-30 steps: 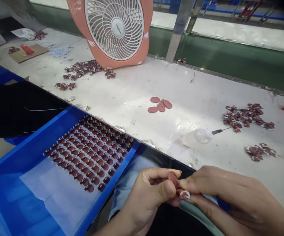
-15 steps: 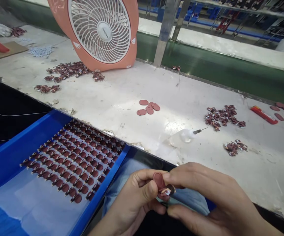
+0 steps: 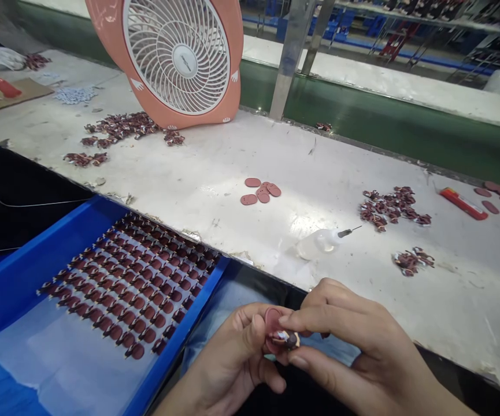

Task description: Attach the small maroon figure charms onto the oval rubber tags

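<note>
Pinched between the thumb and fingers of my left hand [image 3: 236, 355] is a reddish-brown oval disc [image 3: 272, 321]. My right hand [image 3: 358, 344] grips a small painted figurine [image 3: 292, 340] in dark brown, with pale and white parts, and presses it against the disc's lower part. Both hands meet just in front of the table's edge; the fingers hide some of the two pieces. Loose oval discs [image 3: 250, 200] lie on the table beyond, and a clear squeeze bottle with a needle tip [image 3: 319, 242] rests on its side nearer my right hand.
To the left a blue tray [image 3: 180, 341] holds rows of figurines on discs over white paper. An orange fan [image 3: 184, 60] stands at the back. Figurine piles [image 3: 119, 127] lie by it and more figurines [image 3: 392, 207] at right, near a red tube-like item [image 3: 463, 203].
My right fingers have shifted slightly left and turned the figurine closer against the disc. The left hand's lower fingers have moved a little. The view has shifted slightly.
</note>
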{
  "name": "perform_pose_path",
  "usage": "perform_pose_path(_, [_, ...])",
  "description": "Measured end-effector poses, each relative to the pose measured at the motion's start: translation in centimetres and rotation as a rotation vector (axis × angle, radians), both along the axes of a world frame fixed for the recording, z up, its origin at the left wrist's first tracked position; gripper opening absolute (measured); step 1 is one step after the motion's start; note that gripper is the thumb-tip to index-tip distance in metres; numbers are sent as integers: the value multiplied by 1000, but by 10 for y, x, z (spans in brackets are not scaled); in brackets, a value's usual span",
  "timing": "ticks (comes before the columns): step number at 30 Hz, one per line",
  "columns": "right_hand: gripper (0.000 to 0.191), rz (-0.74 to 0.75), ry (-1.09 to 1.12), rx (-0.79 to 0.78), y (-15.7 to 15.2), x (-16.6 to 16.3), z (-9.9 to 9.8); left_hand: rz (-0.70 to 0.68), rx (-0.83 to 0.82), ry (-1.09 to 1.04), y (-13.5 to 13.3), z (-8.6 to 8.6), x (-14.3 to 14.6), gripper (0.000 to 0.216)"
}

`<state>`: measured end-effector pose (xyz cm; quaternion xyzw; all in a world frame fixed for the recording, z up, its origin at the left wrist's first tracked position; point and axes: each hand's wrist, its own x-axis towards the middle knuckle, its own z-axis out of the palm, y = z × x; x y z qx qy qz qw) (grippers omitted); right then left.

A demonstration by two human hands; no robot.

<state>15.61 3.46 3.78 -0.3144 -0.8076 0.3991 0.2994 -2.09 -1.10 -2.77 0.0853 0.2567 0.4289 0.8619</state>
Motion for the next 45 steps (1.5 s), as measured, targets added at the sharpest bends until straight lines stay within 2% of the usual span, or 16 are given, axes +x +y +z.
perform_pose_path(3, [22,-7,19,9,-1,-2,-2,-13,12,11,2,2,-1,43])
perform_pose_path(6, [20,-92,22,125,-3,-6,-4,12,-32,97,2,4,-2,64])
perform_pose_path(8, [19,-205,-7,281,-6,-11,-7,150,-53,257,-1,7,-2,59])
perform_pose_path(10, [17,-284,-56,474,-8,-18,-13,345,-37,453,-5,10,-1,44])
perform_pose_path(12, [19,-296,-84,627,-10,-26,-22,480,11,596,-8,13,0,37])
perform_pose_path(14, [22,-271,-82,710,-12,-33,-31,530,53,663,-9,16,0,36])
perform_pose_path(18, [26,-230,-66,740,-11,-44,-44,552,53,729,-7,18,-2,28])
perform_pose_path(22, [24,-218,-77,736,-13,-52,-42,546,2,760,-7,18,-12,26])
perform_pose_path(24, [22,-200,-95,732,-17,-53,-38,588,-42,846,-12,14,-27,28])
perform_pose_path(27, [19,-174,-120,698,-23,-47,-36,646,-153,1135,-33,0,-73,34])
perform_pose_path(30, [15,-131,-122,689,-25,-39,-43,480,-279,1526,-68,-21,-134,40])
perform_pose_path(31, [15,-106,-119,690,-25,-36,-46,349,-306,1680,-81,-28,-151,40])
perform_pose_path(33, [13,-68,-110,683,-23,-33,-52,-21,-296,1893,-102,-40,-177,37])
perform_pose_path(35, [12,-52,-109,671,-22,-32,-57,-253,-257,1946,-114,-51,-187,31])
perform_pose_path(40, [9,-26,-114,666,-23,-34,-60,-477,-178,1957,-113,-69,-178,30])
perform_pose_path(45, [9,-29,-127,667,-23,-35,-63,-556,-131,1986,-106,-77,-176,33])
